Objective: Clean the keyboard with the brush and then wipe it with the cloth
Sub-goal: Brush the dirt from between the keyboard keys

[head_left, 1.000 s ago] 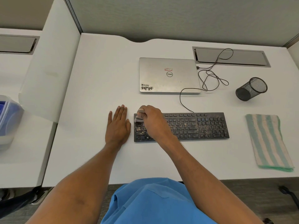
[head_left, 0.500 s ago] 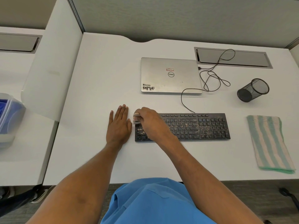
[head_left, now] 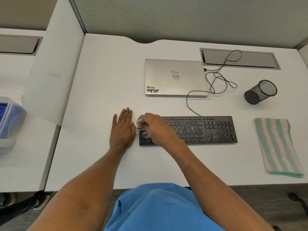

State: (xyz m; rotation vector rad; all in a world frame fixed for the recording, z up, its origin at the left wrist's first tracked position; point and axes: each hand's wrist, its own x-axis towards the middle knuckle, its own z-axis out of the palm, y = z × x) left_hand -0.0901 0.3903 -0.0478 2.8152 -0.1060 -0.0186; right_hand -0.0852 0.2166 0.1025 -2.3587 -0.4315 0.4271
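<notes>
Black keyboard (head_left: pixel 208 130): laid on the white desk (head_left: pixel 100 80), keys speckled with crumbs.
Brush (head_left: pixel 139 128): gripped by the curled right hand (head_left: pixel 155 129) at the keyboard's left end.
Left hand (head_left: pixel 122 130): laid flat, fingers straight, beside the keyboard.
Cloth (head_left: pixel 278 147): folded, at the desk's right.

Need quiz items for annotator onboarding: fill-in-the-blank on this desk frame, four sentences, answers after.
The right hand holds the brush at the keyboard's ____ end.
The left hand lies ____ on the desk beside the keyboard.
The striped cloth lies to the ____ of the keyboard, untouched.
The laptop behind the keyboard is ____.
Missing words: left; flat; right; closed.
</notes>
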